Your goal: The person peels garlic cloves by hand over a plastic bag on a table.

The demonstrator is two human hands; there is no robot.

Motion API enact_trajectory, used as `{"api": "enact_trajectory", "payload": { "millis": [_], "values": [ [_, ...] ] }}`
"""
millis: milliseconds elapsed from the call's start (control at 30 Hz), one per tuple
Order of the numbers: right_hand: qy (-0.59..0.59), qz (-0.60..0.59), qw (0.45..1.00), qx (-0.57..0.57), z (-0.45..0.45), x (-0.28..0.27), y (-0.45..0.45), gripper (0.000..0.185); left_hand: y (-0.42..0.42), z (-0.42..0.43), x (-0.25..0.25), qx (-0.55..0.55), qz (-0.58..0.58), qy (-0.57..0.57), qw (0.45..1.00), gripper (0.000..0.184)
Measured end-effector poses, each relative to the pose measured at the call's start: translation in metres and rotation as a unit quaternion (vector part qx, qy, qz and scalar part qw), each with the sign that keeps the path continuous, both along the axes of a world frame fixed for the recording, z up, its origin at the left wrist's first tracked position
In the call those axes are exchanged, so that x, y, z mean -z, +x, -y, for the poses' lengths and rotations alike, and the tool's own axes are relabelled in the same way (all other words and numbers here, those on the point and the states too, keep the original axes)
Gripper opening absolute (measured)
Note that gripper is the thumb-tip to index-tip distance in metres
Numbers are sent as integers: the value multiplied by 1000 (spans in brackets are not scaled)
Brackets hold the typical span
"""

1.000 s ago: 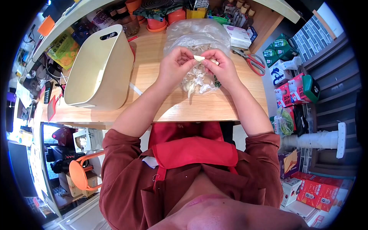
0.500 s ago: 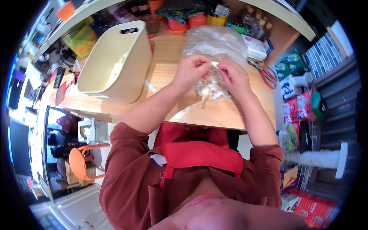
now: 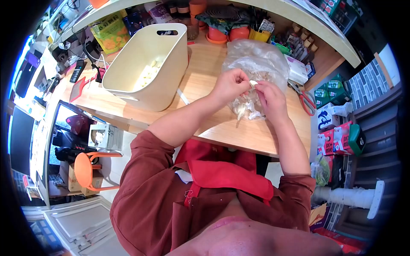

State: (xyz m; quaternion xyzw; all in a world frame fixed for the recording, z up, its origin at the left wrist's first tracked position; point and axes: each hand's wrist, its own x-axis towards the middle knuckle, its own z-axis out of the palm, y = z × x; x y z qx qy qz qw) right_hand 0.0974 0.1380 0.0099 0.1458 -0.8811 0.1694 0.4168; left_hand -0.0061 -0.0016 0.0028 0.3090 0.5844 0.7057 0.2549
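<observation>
A pale garlic clove (image 3: 253, 83) sits between the fingertips of both hands, over a clear plastic bag. My left hand (image 3: 232, 86) is closed, its thumb and fingers pinched at the clove's left side. From the other side, my right hand (image 3: 272, 99) pinches the same clove. Beneath them, papery garlic skins (image 3: 244, 109) lie on the near part of the plastic bag (image 3: 256, 53). To the left stands a cream plastic bin (image 3: 173, 70) with several peeled cloves (image 3: 149, 74) on its bottom.
Red-handled scissors (image 3: 306, 101) lie right of the bag. A white strip (image 3: 183, 97) rests beside the bin. Orange pots (image 3: 239, 33) and small bottles (image 3: 301, 40) line the back under a shelf (image 3: 239, 5). An orange chair (image 3: 84, 170) stands on the floor at left.
The camera view has shifted, so the table and bin sit farther right in the picture. Both hands stay together at the clove over the bag, with slightly changed finger positions.
</observation>
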Motion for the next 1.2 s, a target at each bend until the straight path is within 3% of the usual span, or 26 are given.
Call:
{"api": "enact_trajectory", "payload": {
  "millis": [200, 300, 500, 767, 1033, 1200],
  "values": [
    [-164, 45, 985, 8, 0, 10, -2, 14, 0, 1, -1, -4, 3, -2, 1000, 1],
    [-355, 160, 921, 0, 4, 6, 1, 11, 3, 0, -4, -3, 8, -4, 1000, 2],
    [-591, 186, 778, -106, 1, 4, -1, 12, 3, -2, 2, -3, -9, 0, 1000, 4],
    [-674, 180, 651, -299, -14, 4, -4, 13, 3, -4, 3, -45, -75, -49, 995, 4],
    [-702, 206, 613, -299, -18, 10, -3, 15, 1, -6, 11, -85, -174, -69, 979, 4],
    [-737, 238, 557, -299, -12, -6, 0, 16, -6, -9, 19, -145, -473, -14, 869, 8]
  ]
}}
